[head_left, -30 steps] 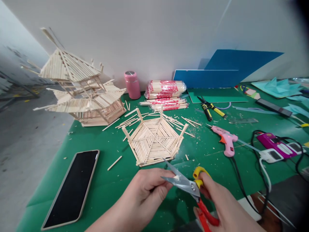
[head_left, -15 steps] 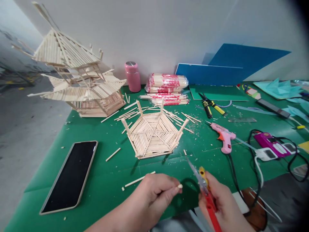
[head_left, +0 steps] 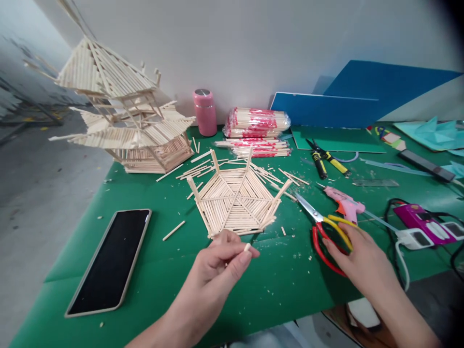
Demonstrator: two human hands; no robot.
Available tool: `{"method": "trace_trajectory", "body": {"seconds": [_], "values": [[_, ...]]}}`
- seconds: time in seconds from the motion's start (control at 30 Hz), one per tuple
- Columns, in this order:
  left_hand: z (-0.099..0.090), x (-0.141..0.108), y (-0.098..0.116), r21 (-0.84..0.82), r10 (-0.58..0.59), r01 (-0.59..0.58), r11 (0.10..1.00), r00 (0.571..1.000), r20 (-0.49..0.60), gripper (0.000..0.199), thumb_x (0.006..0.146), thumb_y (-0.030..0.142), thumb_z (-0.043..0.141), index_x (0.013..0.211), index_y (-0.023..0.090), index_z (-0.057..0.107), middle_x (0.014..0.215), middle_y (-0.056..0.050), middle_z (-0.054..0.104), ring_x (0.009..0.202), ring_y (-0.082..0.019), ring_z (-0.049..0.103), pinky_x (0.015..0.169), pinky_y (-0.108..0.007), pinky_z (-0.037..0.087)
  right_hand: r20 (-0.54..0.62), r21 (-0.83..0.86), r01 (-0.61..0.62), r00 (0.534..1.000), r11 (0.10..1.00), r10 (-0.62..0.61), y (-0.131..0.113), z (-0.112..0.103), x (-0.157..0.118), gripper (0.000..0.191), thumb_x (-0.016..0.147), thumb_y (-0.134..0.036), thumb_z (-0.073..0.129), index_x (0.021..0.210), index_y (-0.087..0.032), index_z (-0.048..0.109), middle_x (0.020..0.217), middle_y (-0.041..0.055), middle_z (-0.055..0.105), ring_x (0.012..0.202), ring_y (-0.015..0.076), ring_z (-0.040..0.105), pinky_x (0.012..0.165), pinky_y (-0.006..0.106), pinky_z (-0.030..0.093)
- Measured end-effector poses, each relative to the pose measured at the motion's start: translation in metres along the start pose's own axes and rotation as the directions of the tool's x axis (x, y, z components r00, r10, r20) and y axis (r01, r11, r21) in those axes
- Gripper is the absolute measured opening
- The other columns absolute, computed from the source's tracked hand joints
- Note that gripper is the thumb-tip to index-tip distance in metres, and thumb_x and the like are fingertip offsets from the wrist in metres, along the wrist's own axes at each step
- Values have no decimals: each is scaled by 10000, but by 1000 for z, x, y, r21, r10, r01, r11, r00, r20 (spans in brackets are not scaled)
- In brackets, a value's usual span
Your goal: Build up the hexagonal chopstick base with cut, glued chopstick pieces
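Note:
A small wooden stick piece [head_left: 247, 247] is pinched between thumb and forefinger of my left hand [head_left: 221, 270], just in front of a hexagonal stick frame [head_left: 235, 200] with upright posts. My right hand [head_left: 357, 251] is closed on the handles of scissors [head_left: 319, 220] with one red and one yellow loop, lying low over the table with closed blades pointing up and left. The pink glue gun [head_left: 344, 202] lies just beyond that hand.
Behind stand a stick pagoda model [head_left: 108, 111], a pink bottle [head_left: 205, 113] and wrapped stick bundles [head_left: 257, 123]. A phone [head_left: 110, 261] lies left; pliers [head_left: 321, 162], a purple device [head_left: 422, 222] and cables lie right. Loose sticks surround the frame.
My left hand has moved up and slightly left, nearer the frame, with the small piece. My right hand has carried the scissors up and right, towards the glue gun. The view has shifted a little.

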State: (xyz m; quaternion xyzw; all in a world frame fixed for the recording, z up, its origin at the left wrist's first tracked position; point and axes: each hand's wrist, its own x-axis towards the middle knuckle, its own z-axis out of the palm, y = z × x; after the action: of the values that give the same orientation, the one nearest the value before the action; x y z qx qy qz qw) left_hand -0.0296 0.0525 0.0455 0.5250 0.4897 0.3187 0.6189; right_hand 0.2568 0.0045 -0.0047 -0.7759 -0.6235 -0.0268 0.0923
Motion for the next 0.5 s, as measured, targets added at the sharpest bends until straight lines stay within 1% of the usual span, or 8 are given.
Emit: {"method": "trace_trajectory", "body": {"seconds": [0.07, 0.1, 0.17, 0.2, 0.23, 0.27, 0.33, 0.5], "values": [[6, 1, -4, -62, -8, 3, 998, 997, -71, 166, 759, 312, 584, 733, 202, 706, 662, -3, 531, 677, -123, 461, 647, -222, 372, -53, 14, 16, 999, 1000, -15, -11, -10, 0, 317, 825, -333, 436, 1107, -189, 452, 1101, 198, 522, 1017, 379, 515, 785, 495, 436], [10, 3, -6, -123, -43, 31, 992, 994, -97, 167, 758, 315, 587, 748, 197, 704, 630, 4, 523, 628, -113, 446, 611, -220, 367, -95, 67, 12, 995, 998, -6, -21, -17, -1, 304, 833, -328, 425, 1111, -207, 457, 1093, 180, 524, 1010, 367, 512, 797, 505, 426], [18, 6, -11, -260, -123, 90, 961, 986, -116, 165, 745, 304, 603, 726, 167, 693, 588, 8, 529, 557, -96, 429, 549, -213, 355, -110, 323, 52, 994, 945, -18, -44, -29, -2, 234, 848, -292, 424, 1064, -237, 496, 969, 112, 572, 857, 261, 572, 748, 415, 472], [22, 7, -13, -313, -155, 113, 943, 981, -114, 158, 736, 290, 613, 709, 152, 685, 572, 7, 535, 537, -89, 430, 533, -209, 355, -76, 447, 91, 995, 890, -64, -56, -34, -3, 190, 843, -267, 454, 1017, -251, 531, 915, 70, 592, 786, 206, 585, 691, 341, 493], [24, 8, -15, -351, -180, 134, 927, 978, -103, 152, 730, 276, 620, 699, 139, 679, 559, 6, 540, 526, -86, 439, 528, -206, 361, -38, 536, 168, 984, 827, -175, -68, -37, -3, 151, 837, -239, 473, 958, -249, 564, 880, 44, 600, 765, 172, 588, 671, 292, 495], [26, 8, -16, -376, -195, 148, 915, 977, -91, 148, 727, 265, 623, 700, 130, 676, 559, 2, 553, 524, -85, 455, 530, -205, 371, 3, 591, 237, 955, 771, -297, -80, -39, -2, 158, 838, -212, 474, 946, -241, 585, 872, 34, 603, 775, 151, 589, 671, 261, 491], [26, 7, -18, -401, -203, 158, 902, 976, -74, 141, 732, 256, 623, 731, 125, 675, 574, -7, 580, 544, -92, 492, 556, -207, 402, 65, 612, 331, 884, 718, -463, -99, -41, 0, 190, 837, -184, 472, 962, -219, 611, 862, 33, 603, 770, 131, 583, 667, 242, 481], [14, -8, -14, -376, -98, 56, 925, 991, -94, 100, 727, 260, 640, 749, 176, 690, 625, -14, 631, 583, -118, 563, 592, -222, 466, 178, 606, 443, 734, 660, -656, -122, -50, 11, 183, 860, -187, 446, 846, -205, 628, 775, 7, 619, 698, 111, 571, 630, 227, 459]]}}
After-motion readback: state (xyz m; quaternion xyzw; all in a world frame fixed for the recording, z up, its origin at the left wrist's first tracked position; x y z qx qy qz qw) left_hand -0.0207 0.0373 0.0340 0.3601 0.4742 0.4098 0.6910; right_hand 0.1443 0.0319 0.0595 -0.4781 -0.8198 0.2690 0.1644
